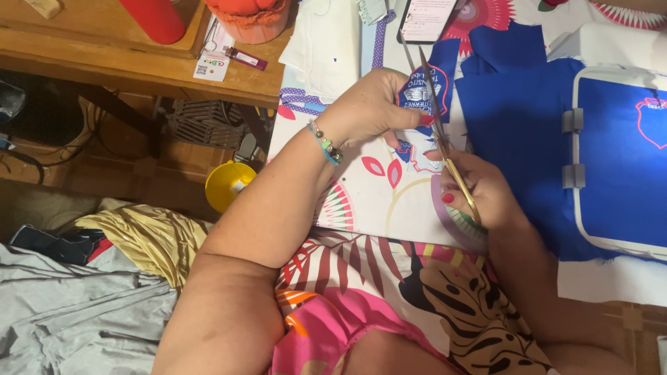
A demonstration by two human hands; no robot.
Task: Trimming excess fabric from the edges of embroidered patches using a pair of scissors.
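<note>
A person seated at a worktop (pixel 361 208) covered with a flower-patterned cloth trims an embroidered blue patch (pixel 419 97). The left hand (pixel 372 111), a beaded bracelet (pixel 325 143) at its wrist, has its grip closed on the patch, pinching the edge between thumb and fingers and holding it up just above the cloth. The right hand (pixel 479 187) has its grip wrapped tight around the gold handles of a pair of scissors (pixel 445 139), whose long thin blades run up along the patch's right edge. Just right of the hands lies blue fabric (pixel 514 104), part of it stretched in a white embroidery hoop (pixel 580 173). A phone (pixel 425 17) rests at the worktop's far edge, and a yellow round container (pixel 226 184) sits on the floor beside grey and yellow cloth.
</note>
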